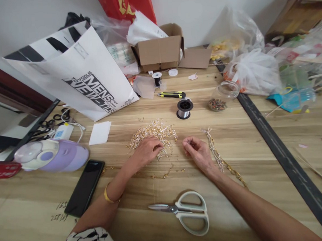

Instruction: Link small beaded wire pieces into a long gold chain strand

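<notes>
A heap of small gold and clear beads [161, 129] lies in the middle of the wooden table. At its near side, my left hand [146, 150] is closed in a pinch, with fingertips among the beads; what it holds is too small to make out. My right hand [198, 151] is also pinched, just right of the heap and apart from it, its content hidden by the fingers. Beside its wrist lie strung bead strands [218, 155], silver and gold, knotted at the far end. A short gold bead piece [164, 175] rests nearer me.
Scissors [179, 209] with white handles lie in front. Behind the heap are a spool of clear line [184, 109], a yellow-black cutter [172, 94] and a jar of beads [219, 99]. A phone [85, 187] and purple bottle [62, 154] are left.
</notes>
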Demonstrator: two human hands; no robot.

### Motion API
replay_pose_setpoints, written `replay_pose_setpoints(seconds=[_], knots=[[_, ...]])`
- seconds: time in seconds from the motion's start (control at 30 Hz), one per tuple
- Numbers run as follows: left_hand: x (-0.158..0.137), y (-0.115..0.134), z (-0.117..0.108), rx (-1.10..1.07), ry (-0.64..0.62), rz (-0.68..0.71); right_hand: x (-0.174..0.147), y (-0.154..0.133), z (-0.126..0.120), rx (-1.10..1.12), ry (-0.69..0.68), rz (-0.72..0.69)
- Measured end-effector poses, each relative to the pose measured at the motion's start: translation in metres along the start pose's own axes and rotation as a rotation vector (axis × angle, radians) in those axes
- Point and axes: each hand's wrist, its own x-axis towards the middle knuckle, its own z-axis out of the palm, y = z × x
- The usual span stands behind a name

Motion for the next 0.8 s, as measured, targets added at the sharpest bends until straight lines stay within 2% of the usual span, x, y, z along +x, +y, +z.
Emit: replay_pose_setpoints(seconds=[0.13, 0.37, 0.8], knots=[[-0.002, -0.001, -0.003, 0.017, -0.019, 0.033, 0.0, 0.0, 0.0, 0.005, 0.003, -0.002], [-0.007, -0.002, -0.006, 0.145, -0.228, 0.155, 0.0, 0.001, 0.0, 0.002, -0.002, -0.014], [-0.01, -0.005, 0.001, 0.23, -0.225, 0.188, 0.001, 0.003, -0.001, -0.01, 0.002, -0.018]])
